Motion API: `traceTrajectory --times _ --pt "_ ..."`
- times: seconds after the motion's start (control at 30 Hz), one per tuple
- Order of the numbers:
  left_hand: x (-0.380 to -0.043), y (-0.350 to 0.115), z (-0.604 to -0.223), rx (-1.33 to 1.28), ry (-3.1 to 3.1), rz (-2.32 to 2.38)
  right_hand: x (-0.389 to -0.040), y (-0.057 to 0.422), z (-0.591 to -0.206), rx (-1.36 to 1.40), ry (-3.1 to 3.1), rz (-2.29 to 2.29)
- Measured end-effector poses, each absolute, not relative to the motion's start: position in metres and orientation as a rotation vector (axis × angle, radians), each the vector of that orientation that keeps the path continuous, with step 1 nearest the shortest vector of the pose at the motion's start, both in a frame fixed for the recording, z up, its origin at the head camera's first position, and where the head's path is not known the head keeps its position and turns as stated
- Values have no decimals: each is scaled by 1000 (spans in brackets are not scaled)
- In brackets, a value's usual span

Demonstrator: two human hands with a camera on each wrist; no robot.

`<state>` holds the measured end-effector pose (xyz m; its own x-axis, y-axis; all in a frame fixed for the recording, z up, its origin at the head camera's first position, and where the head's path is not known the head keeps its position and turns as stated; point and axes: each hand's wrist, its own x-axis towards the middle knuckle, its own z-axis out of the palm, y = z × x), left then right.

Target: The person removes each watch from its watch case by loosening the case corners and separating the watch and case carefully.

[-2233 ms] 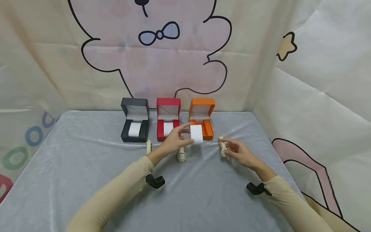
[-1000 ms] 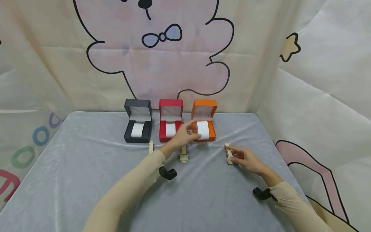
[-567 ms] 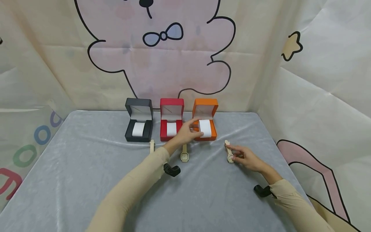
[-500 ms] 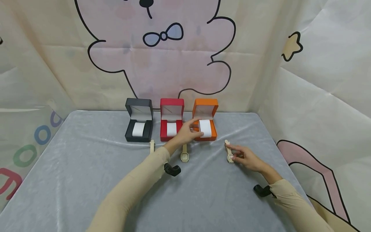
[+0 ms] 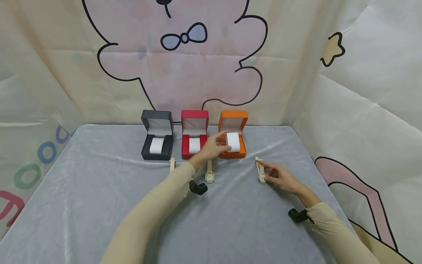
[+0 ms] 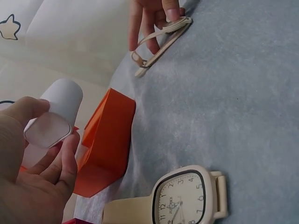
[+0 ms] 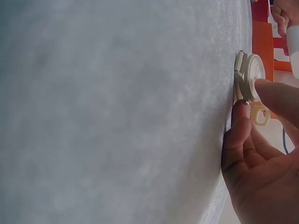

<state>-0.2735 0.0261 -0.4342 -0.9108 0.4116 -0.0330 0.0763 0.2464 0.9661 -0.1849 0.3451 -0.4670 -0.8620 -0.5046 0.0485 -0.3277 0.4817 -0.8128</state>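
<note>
My left hand [image 5: 211, 147] pinches a white watch cushion [image 5: 233, 142] by its ends, thumb on one side and fingers on the other. In the left wrist view the cushion [image 6: 65, 100] is tilted beside the orange watch box [image 6: 110, 144], whose lid stands raised in the head view. At the right, my right hand [image 5: 281, 178] holds a cream wristwatch [image 5: 262, 176] on the cloth; its buckle strap reaches away from me. In the right wrist view the thumb presses the watch face [image 7: 256, 77], with fingertips at the case's side.
A black watch box [image 5: 157, 155] and a red watch box [image 5: 195, 116] stand open at the back, each with a white cushion inside. Another cream watch [image 5: 209, 176] lies before the red box. A third watch's strap [image 5: 172, 164] shows behind my left forearm. Grey cloth covers the table [image 5: 237, 220].
My left hand has carried the cushion from in front of the orange box to over its base. My right hand, still on the watch, has shifted slightly right.
</note>
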Motion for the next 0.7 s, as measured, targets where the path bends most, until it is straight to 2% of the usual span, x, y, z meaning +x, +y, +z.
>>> traceTrajectory --times 0.7 --pt "-288 32 -440 468 2270 1633 -187 347 -465 -690 2510 -1310"
